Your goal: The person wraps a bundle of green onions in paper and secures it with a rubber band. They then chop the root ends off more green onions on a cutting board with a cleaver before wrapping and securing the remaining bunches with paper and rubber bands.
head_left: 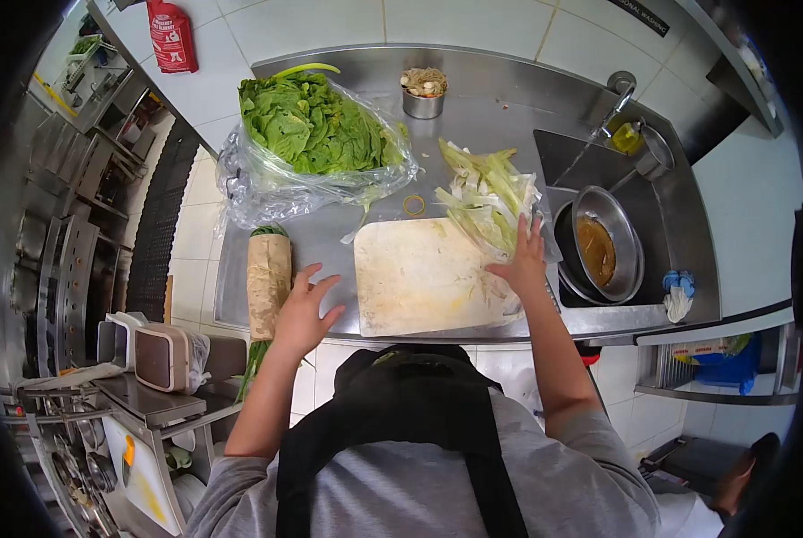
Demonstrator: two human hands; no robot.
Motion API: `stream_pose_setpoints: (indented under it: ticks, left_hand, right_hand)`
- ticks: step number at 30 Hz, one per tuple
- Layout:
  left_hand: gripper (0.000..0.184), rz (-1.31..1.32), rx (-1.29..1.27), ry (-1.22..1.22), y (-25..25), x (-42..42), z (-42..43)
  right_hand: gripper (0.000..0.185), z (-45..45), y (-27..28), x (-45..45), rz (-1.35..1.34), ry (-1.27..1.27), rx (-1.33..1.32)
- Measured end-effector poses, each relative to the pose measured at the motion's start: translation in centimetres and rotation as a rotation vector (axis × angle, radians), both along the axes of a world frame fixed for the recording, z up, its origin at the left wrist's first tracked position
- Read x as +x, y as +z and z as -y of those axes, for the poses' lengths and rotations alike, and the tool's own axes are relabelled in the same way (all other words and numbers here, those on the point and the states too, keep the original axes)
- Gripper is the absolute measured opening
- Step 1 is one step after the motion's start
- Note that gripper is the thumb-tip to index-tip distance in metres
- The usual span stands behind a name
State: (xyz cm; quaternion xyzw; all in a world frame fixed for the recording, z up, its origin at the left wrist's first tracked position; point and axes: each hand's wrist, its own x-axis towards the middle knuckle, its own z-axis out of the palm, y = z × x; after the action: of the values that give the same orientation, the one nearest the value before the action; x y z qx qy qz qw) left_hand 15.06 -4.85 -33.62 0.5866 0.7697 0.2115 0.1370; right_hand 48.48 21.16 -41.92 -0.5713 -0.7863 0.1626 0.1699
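My left hand (305, 314) is open, fingers spread and holding nothing, just right of a bundle of long green vegetables (267, 230) wrapped in brown paper (269, 278). My right hand (522, 260) is also open, over the right edge of a worn white cutting board (419, 280). Its fingertips reach the right side of a heap of pale green leaf trimmings (491, 193); whether they touch it I cannot tell. A small yellowish ring (414, 206), like a rubber band, lies behind the board. Leafy green heads (312, 125) fill an opened clear plastic bag (267, 195) at the back left.
A metal cup (423, 106) of root trimmings stands near the back wall. On the right, water runs from a tap (618, 103) into a sink (558, 154) holding metal bowls (633, 255), one with brownish contents. A blue and white cloth (678, 296) hangs at the sink's front corner.
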Motion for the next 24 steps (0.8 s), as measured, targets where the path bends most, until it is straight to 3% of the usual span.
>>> stream_pose_setpoints:
  ticks: [10, 12, 14, 16, 20, 21, 24]
  left_hand:
    - [0.063, -0.101, 0.01, 0.093, -0.1, 2.9, 0.8]
    - [0.066, -0.06, -0.002, 0.132, -0.4, 3.1, 1.0]
    - [0.073, -0.024, -0.034, 0.128, -1.2, 3.7, 0.4]
    - [0.08, 0.015, -0.066, 0.124, -1.6, 4.7, -1.2]
    - [0.117, -0.144, -0.209, -0.297, -0.9, 9.0, -12.0]
    - [0.12, -0.222, -0.208, -0.372, -0.9, 10.0, -15.7]
    - [0.128, -0.394, -0.147, -0.535, -2.7, 11.7, -26.2]
  right_hand:
    - [0.132, -7.7, 2.1, -3.6, 0.182, 0.118, -0.16]
    - [0.119, -7.0, 0.7, 0.8, -0.038, 0.17, -0.124]
    - [0.103, -4.0, 2.5, 4.6, 0.125, 0.064, -0.29]
    - [0.089, -1.5, 0.7, 8.1, 0.278, -0.033, -0.378]
    - [0.08, 0.3, -3.8, 11.9, 0.014, 0.037, -0.333]
    - [0.075, 0.1, -4.4, 12.4, -0.108, 0.05, -0.297]
    - [0.066, -0.4, -3.1, 12.5, -0.049, 0.09, -0.328]
